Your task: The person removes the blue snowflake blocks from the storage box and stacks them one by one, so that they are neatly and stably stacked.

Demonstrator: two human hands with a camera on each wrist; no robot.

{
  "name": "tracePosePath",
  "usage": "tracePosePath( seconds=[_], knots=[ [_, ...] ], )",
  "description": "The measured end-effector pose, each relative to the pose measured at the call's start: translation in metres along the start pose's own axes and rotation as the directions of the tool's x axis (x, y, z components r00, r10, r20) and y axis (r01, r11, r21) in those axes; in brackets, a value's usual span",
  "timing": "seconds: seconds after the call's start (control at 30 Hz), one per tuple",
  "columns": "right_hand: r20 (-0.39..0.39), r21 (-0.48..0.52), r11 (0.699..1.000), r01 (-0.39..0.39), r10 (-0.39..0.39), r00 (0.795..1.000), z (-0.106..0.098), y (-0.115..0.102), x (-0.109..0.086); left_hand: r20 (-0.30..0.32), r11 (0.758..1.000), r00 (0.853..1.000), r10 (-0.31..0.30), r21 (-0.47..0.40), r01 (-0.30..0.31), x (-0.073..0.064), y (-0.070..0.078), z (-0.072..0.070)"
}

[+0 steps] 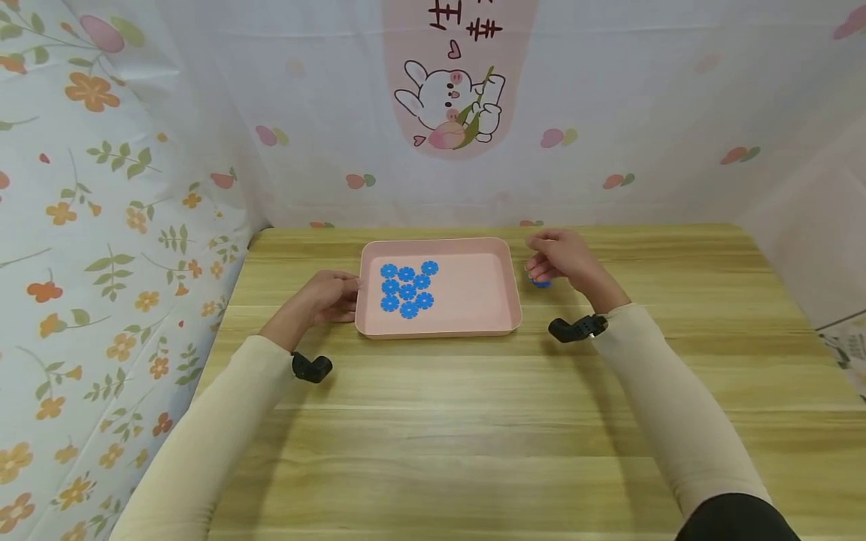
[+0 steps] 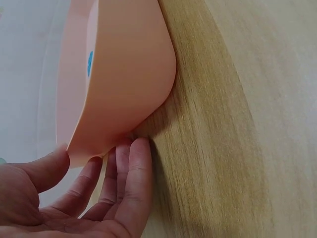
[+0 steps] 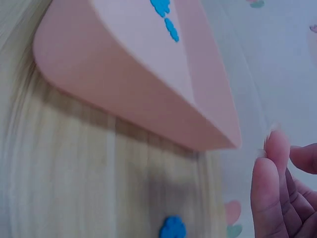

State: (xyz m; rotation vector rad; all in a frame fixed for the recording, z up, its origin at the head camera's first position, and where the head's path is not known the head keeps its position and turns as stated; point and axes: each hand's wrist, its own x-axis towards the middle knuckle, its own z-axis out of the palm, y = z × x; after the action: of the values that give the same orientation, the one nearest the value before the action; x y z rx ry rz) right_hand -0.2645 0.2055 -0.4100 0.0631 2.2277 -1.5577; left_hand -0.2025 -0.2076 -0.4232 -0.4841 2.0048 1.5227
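Note:
A shallow pink tray point(image 1: 467, 300) lies on the wooden table, with several blue flower-shaped discs point(image 1: 407, 291) flat in its left half. At the tray's left end my left hand point(image 1: 333, 295) holds the side. In the left wrist view its thumb point(image 2: 52, 168) is at the rim and the other fingertips are by the outer wall. To the right of the tray is my right hand point(image 1: 564, 259), above the table with loosely bent fingers and nothing seen between them. Beneath it a blue flower-shaped piece point(image 3: 173, 228) lies on the table, partly hidden in the head view.
The wooden table point(image 1: 433, 436) reaches back to a white printed cloth point(image 1: 325, 105) with a rabbit picture. A floral cloth point(image 1: 101, 300) hangs along the left side. Each wrist wears a black camera mount point(image 1: 575, 329).

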Motion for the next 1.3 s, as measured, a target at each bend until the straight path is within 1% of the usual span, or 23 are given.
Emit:
tracePosePath(
  seconds=[0.13,0.23,0.37,0.53,0.6,0.73,0.87,1.03,1.13,1.3],
  knots=[
    [0.005,-0.050,0.998,0.030,-0.030,1.000,0.010,-0.012,0.002,0.007,1.000,1.000,-0.004,-0.009,0.004,0.002,-0.001,-0.001],
    [0.018,-0.063,0.997,0.042,-0.041,0.999,0.019,-0.020,0.004,0.014,1.000,1.000,-0.004,-0.018,0.004,0.003,-0.001,-0.002],
    [0.059,-0.073,0.996,0.054,-0.049,0.997,0.031,-0.028,0.010,0.021,0.999,1.000,-0.015,-0.029,0.015,0.005,0.000,-0.002],
    [0.092,-0.106,0.993,0.049,-0.039,0.995,0.049,-0.035,0.020,0.021,0.998,0.999,-0.036,-0.052,0.038,0.007,0.001,-0.002],
    [0.096,-0.103,0.994,0.037,-0.027,0.995,0.056,-0.037,0.025,0.019,0.997,0.999,-0.042,-0.060,0.043,0.008,0.001,-0.001],
    [0.134,-0.107,0.994,0.032,-0.018,0.991,0.071,-0.040,0.033,0.010,0.996,0.999,-0.054,-0.064,0.054,0.008,0.003,-0.001],
    [0.186,-0.140,0.989,0.034,-0.008,0.982,0.086,-0.042,0.037,0.009,0.996,0.998,-0.063,-0.064,0.063,0.007,0.004,-0.002],
    [0.250,-0.168,0.986,0.025,0.018,0.968,0.102,-0.043,0.044,0.016,0.996,0.998,-0.059,-0.061,0.060,0.006,0.003,-0.003],
    [0.284,-0.189,0.982,0.030,0.026,0.958,0.110,-0.042,0.049,0.016,0.996,0.998,-0.060,-0.064,0.061,0.005,0.002,-0.004],
    [0.316,-0.216,0.976,0.033,0.038,0.948,0.118,-0.042,0.055,0.012,0.995,0.998,-0.065,-0.069,0.066,0.005,0.001,-0.005]
  ],
)
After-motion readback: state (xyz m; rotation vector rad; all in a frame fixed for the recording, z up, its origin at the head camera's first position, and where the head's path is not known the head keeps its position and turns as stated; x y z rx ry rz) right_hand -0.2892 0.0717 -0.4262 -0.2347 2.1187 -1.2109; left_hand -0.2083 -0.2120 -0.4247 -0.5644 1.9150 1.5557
